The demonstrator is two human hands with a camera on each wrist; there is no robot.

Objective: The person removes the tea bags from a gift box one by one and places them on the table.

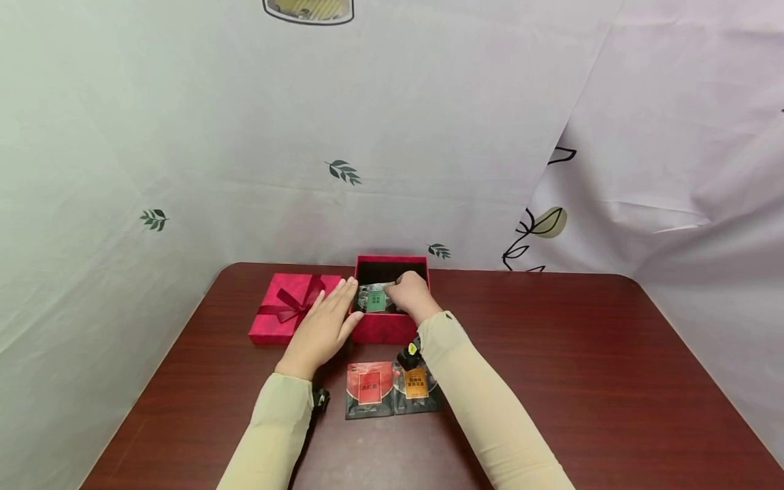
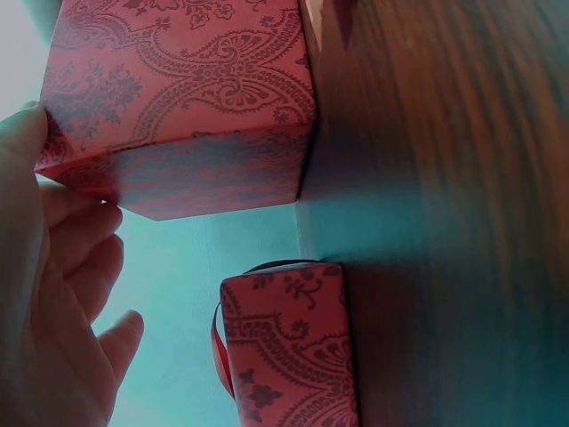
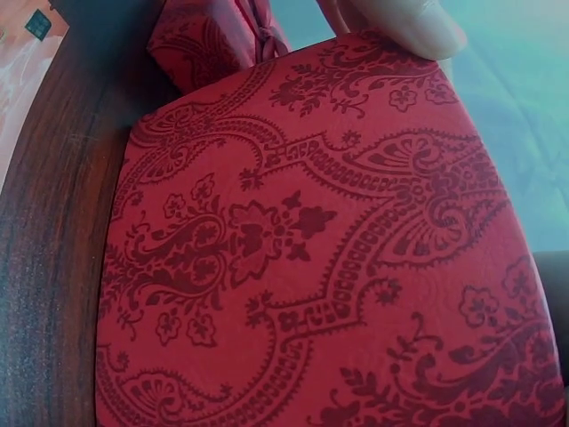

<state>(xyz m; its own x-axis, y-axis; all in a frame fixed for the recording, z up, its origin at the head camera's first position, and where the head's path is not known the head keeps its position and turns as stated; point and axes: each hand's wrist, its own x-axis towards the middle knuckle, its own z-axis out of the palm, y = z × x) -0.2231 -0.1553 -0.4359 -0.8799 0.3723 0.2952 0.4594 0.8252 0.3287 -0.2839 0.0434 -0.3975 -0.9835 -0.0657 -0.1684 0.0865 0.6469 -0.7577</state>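
A red patterned gift box [image 1: 386, 329] stands near the table's far edge, its top uncovered and its inside dark. A green-labelled sachet [image 1: 374, 299] shows inside it, near the front wall. My right hand [image 1: 412, 294] reaches into the box and pinches the sachet by its right side; the fingertips are hidden. My left hand [image 1: 324, 325] lies along the box's left side with its fingers extended. In the left wrist view, the left thumb [image 2: 25, 133] touches the front corner of the box. The same box fills most of the right wrist view.
Left of the box sits its red lid [image 1: 275, 332] with a dark red ribbon bow. In front lie a red-labelled sachet [image 1: 369, 389] and an orange-labelled sachet [image 1: 417, 391], side by side. A pale cloth [image 1: 392, 136] hangs behind the brown table [image 1: 582, 367].
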